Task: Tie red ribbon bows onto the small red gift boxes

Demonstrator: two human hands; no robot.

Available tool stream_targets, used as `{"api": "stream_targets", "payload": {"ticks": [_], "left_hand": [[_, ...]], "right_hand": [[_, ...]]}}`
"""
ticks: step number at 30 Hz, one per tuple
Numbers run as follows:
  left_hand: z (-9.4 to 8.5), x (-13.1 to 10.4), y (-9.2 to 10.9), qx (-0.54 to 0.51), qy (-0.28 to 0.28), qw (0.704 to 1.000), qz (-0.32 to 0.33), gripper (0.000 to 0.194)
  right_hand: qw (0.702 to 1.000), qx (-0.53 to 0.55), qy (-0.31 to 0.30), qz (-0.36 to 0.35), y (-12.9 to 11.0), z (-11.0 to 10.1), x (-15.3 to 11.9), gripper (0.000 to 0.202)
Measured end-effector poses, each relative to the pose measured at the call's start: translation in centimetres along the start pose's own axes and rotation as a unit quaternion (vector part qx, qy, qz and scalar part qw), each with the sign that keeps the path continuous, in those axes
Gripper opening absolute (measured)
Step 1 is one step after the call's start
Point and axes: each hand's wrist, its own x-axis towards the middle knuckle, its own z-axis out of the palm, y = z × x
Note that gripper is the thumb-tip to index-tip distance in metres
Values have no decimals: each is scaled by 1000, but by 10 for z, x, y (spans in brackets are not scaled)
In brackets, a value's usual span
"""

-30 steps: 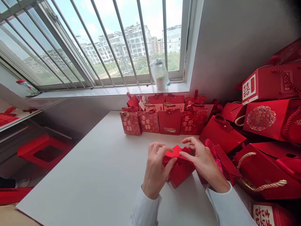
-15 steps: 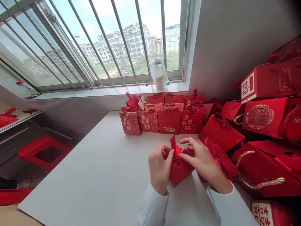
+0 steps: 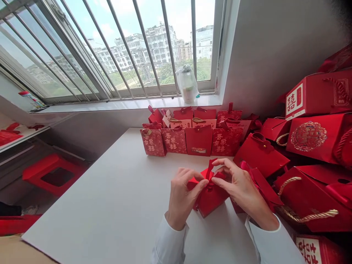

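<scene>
A small red gift box point(image 3: 210, 201) stands on the white table point(image 3: 115, 198), with a red ribbon point(image 3: 209, 169) gathered at its top. My left hand point(image 3: 183, 196) comes in from the left, thumb and index finger pinching the ribbon at the knot. On the other side, my right hand point(image 3: 238, 185) pinches the ribbon too, its thumb and a finger close to the left fingertips. One ribbon end sticks up between the hands. The fingers partly hide the knot.
Rows of red gift bags point(image 3: 199, 141) line the table's back edge. Larger red boxes with rope handles point(image 3: 308, 198) are piled on the right. A bagged cup point(image 3: 187, 86) sits on the sill of the barred window. A red stool point(image 3: 53, 172) stands left, below the table.
My left hand has shifted slightly left, its fingers now more level at the knot. The upright ribbon end has moved right, toward my right fingers. The box stays in place.
</scene>
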Motion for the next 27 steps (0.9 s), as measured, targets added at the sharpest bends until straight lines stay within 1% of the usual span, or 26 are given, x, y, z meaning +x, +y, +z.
{"api": "stream_targets", "payload": {"ticks": [2, 4, 7, 12, 15, 17, 19, 21, 22, 25, 27], "left_hand": [[0, -1, 1, 11, -14, 1000, 13, 10], [3, -1, 1, 30, -42, 999, 14, 5], [8, -1, -1, 54, -82, 995, 3, 10], [7, -1, -2, 40, -110, 993, -20, 11], [10, -1, 0, 21, -105, 993, -49, 17], [14, -2, 3, 22, -88, 994, -57, 12], [17, -3, 5, 26, -72, 996, -53, 3], [19, -3, 6, 26, -63, 997, -42, 8], [18, -3, 6, 24, -64, 997, -38, 10], [12, -3, 3, 0, -76, 996, -37, 7], [5, -4, 0, -14, -73, 996, -45, 19]], "right_hand": [[1000, -2, 0, -3, -1, 0, 0, 31], [1000, -10, 5, -14, -2, -1, 0, 30], [999, -12, 10, -30, -2, -1, 0, 27], [999, -6, 22, -38, -4, -1, -1, 24], [999, 0, 27, -42, -6, 1, -3, 23], [999, 0, 23, -47, -9, 3, -4, 23], [998, -1, 20, -57, -10, 5, -5, 23], [997, 1, 19, -69, -11, 6, -6, 24], [997, 3, 22, -74, -12, 7, -6, 24], [996, 13, 33, -79, -12, 7, -6, 24], [997, 9, 38, -73, -14, 6, -6, 23]]}}
